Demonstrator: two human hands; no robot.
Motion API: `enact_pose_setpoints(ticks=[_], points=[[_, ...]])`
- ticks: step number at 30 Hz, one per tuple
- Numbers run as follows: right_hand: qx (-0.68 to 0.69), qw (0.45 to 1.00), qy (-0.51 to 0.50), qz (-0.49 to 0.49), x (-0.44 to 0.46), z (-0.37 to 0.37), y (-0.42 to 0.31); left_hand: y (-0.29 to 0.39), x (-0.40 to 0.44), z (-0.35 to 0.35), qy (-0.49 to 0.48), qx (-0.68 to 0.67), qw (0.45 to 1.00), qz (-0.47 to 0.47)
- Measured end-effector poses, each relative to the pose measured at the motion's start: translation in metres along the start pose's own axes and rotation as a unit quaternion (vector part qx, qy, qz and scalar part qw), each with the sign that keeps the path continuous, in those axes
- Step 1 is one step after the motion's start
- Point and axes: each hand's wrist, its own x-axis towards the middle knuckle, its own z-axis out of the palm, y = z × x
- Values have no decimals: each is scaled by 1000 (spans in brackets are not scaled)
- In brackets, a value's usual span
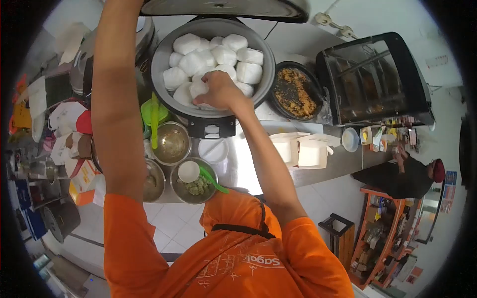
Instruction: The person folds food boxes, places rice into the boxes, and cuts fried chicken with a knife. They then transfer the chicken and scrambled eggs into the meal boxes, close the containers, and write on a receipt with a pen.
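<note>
Inside a large round grey cooker pot (160,67) lie several rounded white wrapped packets (191,63), piled close together. My right hand (221,90) reaches into the near side of the pot, its fingers curled round one white wrapped packet (198,89). Part of that packet is hidden under the fingers. My left arm stretches up past the left of the pot, and its hand lies beyond the top edge of the view. Above the pot, the dark-rimmed lid (223,9) is raised.
Right of the pot sits a black pan (298,94) of orange-brown food, then a glass display case (375,79). Open cardboard boxes (313,151) stand on the counter. Nearer me are metal bowls (171,144), one with a green spoon (213,180). Another person (402,176) is at far right.
</note>
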Motion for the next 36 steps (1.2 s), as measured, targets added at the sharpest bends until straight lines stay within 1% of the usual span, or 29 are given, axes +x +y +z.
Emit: enact_pose_setpoints(ticks=[2, 3, 4, 5, 6, 7, 8, 9, 10, 11, 12, 13, 15, 16, 17, 18, 19, 20, 21, 22, 23, 25, 26, 28, 29, 30, 32, 35, 36], points=[[70, 979, 193, -16, -53, -1, 9, 16, -21, -4, -37, -25, 998, -35], [140, 953, 266, -44, -85, -6, 14, 23, -34, -5, -78, -42, 994, -60], [174, 938, 295, -44, -118, -13, 27, 11, -51, 1, -74, -53, 994, -66], [260, 928, 268, 6, -151, -13, 47, -1, -68, 7, -71, -63, 993, -73], [370, 902, 217, 50, -187, -15, 68, -30, -94, 29, -19, -62, 996, -56], [396, 885, 219, 109, -219, 1, 105, -33, -123, 47, -18, -100, 993, -65], [539, 794, 216, 178, -249, 19, 139, -29, -158, 64, -16, -135, 988, -72], [626, 708, 240, 222, -277, 23, 157, -29, -186, 86, 23, -135, 986, -95], [587, 695, 299, 288, -301, 38, 197, -32, -212, 109, 61, -134, 982, -120], [543, 676, 351, 354, -323, 59, 244, -48, -242, 130, 71, -35, 992, -95], [479, 694, 393, 367, -337, 76, 291, -59, -260, 144, 82, 64, 992, -71], [388, 715, 444, 375, -345, 87, 323, -49, -259, 155, 148, 86, 982, -77], [222, 780, 460, 362, -342, 82, 348, -19, -258, 180, 273, 138, 948, -94], [141, 801, 466, 349, -341, 83, 355, -20, -281, 205, 359, 135, 913, -138], [156, 817, 424, 357, -339, 90, 373, -32, -318, 245, 448, 128, 867, -175], [171, 833, 382, 361, -335, 103, 400, -45, -365, 279, 362, 67, 922, -117], [163, 838, 383, 353, -330, 126, 431, -35, -379, 317, 229, 48, 949, -211], [175, 859, 353, 328, -330, 139, 448, -24, -393, 354, 79, 50, 952, -292], [81, 895, 374, 230, -337, 134, 452, -52, -416, 407, 106, 67, 939, -320], [-22, 908, 397, 133, -344, 131, 456, -64, -417, 438, 122, 88, 931, -332], [-125, 873, 438, 173, -352, 100, 438, -75, -418, 468, 137, 109, 922, -345], [-306, 761, 499, 281, -366, 31, 392, -80, -397, 494, 135, 159, 921, -329], [-204, 828, 403, 331, -374, 38, 423, -89, -410, 504, 98, 188, 923, -320], [-7, 886, 187, 424, -388, 45, 488, -132, -426, 522, 33, 236, 926, -292], [-23, 921, 157, 355, -394, 51, 509, -135, -430, 522, 37, 244, 923, -295], [-7, 926, 181, 333, -399, 42, 511, -128, -435, 528, 36, 251, 921, -297], [-15, 939, 241, 245, -424, 25, 532, -64, -406, 534, 48, 280, 911, -298], [27, 928, 245, 278, -477, -27, 569, 4, -394, 585, 48, 237, 909, -339], [1, 933, 249, 260, -500, -38, 596, 21, -396, 606, 50, 210, 908, -359]])
